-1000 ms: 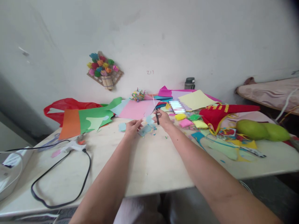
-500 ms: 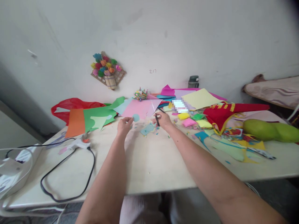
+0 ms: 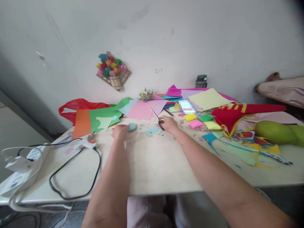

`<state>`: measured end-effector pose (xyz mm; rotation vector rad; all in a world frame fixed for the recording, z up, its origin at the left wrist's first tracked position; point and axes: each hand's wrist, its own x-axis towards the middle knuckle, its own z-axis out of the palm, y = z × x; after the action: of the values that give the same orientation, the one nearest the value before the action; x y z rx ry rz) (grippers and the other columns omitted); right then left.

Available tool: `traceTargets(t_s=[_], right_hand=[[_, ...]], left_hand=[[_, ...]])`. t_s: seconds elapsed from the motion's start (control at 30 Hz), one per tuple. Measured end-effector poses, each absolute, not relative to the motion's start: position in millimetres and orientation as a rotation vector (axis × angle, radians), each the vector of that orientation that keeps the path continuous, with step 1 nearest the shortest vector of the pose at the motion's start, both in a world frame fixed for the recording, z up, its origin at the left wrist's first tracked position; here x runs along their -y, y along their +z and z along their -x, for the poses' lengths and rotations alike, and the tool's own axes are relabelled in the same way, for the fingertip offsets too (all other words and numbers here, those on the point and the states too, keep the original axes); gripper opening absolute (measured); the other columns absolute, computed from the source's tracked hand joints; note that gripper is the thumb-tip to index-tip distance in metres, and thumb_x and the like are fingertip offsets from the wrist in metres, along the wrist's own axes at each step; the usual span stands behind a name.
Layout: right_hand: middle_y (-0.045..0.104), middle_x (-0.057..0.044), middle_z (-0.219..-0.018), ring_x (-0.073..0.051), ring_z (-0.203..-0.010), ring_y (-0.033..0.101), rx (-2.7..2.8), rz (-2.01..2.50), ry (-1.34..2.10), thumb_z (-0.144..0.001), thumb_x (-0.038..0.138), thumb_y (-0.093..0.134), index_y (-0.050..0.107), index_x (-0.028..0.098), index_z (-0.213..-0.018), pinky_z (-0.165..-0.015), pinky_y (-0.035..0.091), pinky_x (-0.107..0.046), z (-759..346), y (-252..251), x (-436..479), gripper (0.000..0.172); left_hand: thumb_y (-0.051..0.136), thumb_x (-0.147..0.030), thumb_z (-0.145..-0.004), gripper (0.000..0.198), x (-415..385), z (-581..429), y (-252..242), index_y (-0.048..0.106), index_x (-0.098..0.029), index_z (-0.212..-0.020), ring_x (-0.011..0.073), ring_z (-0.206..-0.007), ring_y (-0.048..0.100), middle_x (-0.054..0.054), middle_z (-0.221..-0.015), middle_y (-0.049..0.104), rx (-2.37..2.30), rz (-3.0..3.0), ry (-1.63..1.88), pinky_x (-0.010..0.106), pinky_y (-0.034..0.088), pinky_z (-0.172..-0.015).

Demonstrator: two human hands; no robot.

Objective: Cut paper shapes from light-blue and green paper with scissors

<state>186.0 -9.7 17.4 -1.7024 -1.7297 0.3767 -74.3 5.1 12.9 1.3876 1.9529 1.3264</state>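
Observation:
Between the fingertips of my left hand [image 3: 120, 131], low over the table, is the edge of a small round piece of light blue paper [image 3: 132, 127]. My right hand [image 3: 169, 125] grips scissors [image 3: 155, 114] by their black handles, the blades pointing up and left over a pink paper sheet [image 3: 145, 109]. A cut-out scrap of light blue paper [image 3: 152, 131] lies between my hands, with tiny coloured snippets around it. A dark pencil-like stick [image 3: 168, 112] rests just behind my right hand.
Coloured sheets, including a green one [image 3: 104, 118], line the wall side. On the left are a glue gun [image 3: 85, 144] with a looped black cord and a power strip [image 3: 26, 177]. On the right lie bright packets [image 3: 197, 123], red cloth [image 3: 228, 115] and green fruit [image 3: 273, 131].
My left hand has moved left and down with the blue paper circle, away from the scissors. The scissors have tilted further left. The whole view has shifted slightly.

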Motion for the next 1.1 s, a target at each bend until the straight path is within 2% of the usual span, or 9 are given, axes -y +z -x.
traceTargets(t_s=[0.1,0.47,0.6,0.77,0.93,1.03,1.1], right_hand=[[0.068,-0.003,-0.089,-0.023,-0.089,0.059,1.749,1.706,0.360,-0.061,0.047,0.067,0.064,0.028,-0.098,-0.067,0.041,-0.029,-185,16,10,0.041],[0.068,-0.003,-0.093,-0.023,-0.090,0.059,1.803,1.714,0.329,-0.062,0.046,0.067,0.065,0.028,-0.099,-0.067,0.041,-0.029,-183,13,10,0.042],[0.068,0.000,-0.093,-0.021,-0.089,0.060,1.802,1.738,0.314,-0.061,0.045,0.067,0.064,0.029,-0.099,-0.067,0.042,-0.027,-182,14,11,0.042],[0.068,0.002,-0.094,-0.019,-0.089,0.060,1.808,1.709,0.327,-0.061,0.038,0.067,0.063,0.030,-0.100,-0.066,0.042,-0.026,-182,17,13,0.040],[0.068,0.002,-0.092,-0.017,-0.083,0.061,1.870,1.592,0.347,-0.065,0.027,0.061,0.062,0.026,-0.102,-0.065,0.042,-0.024,-187,17,11,0.037],[0.069,0.002,-0.088,-0.017,-0.080,0.061,1.942,1.495,0.357,-0.064,0.024,0.061,0.063,0.024,-0.100,-0.066,0.043,-0.024,-189,15,8,0.035],[0.069,0.001,-0.086,-0.017,-0.081,0.061,1.986,1.451,0.361,-0.064,0.023,0.061,0.063,0.023,-0.099,-0.067,0.043,-0.024,-189,14,7,0.035]], left_hand=[[0.072,-0.032,-0.052,0.018,-3,71,14,0.060,-0.019,-0.051,0.0413,-0.112,0.040,0.016,-0.074,0.061,-2.233,-1.309,1.225,0.053,0.024,-0.090],[0.071,-0.021,-0.053,0.022,-5,69,12,0.050,-0.017,-0.047,0.0399,-0.116,0.034,0.014,-0.084,0.060,-2.234,-1.238,1.291,0.050,0.026,-0.093],[0.066,-0.029,-0.059,0.015,-3,65,14,0.061,-0.016,-0.063,0.0368,-0.110,0.042,0.014,-0.102,0.059,-2.438,-1.354,0.979,0.048,0.030,-0.090],[0.061,-0.037,-0.063,0.030,2,62,15,0.066,-0.022,-0.088,0.0317,-0.110,0.044,0.012,-0.111,0.058,-2.550,-1.384,0.901,0.044,0.032,-0.088],[0.058,-0.033,-0.067,0.025,3,51,18,0.066,-0.023,-0.088,0.0293,-0.107,0.048,0.009,-0.101,0.064,-2.533,-1.569,1.083,0.042,0.034,-0.088],[0.055,-0.029,-0.070,0.019,0,34,17,0.067,-0.020,-0.082,0.0221,-0.086,0.060,0.007,-0.085,0.068,-2.225,-1.782,1.147,0.032,0.042,-0.078],[0.054,-0.026,-0.070,0.018,-2,22,13,0.067,-0.018,-0.080,0.0168,-0.073,0.062,0.005,-0.073,0.068,-1.910,-1.913,1.162,0.027,0.044,-0.071]])
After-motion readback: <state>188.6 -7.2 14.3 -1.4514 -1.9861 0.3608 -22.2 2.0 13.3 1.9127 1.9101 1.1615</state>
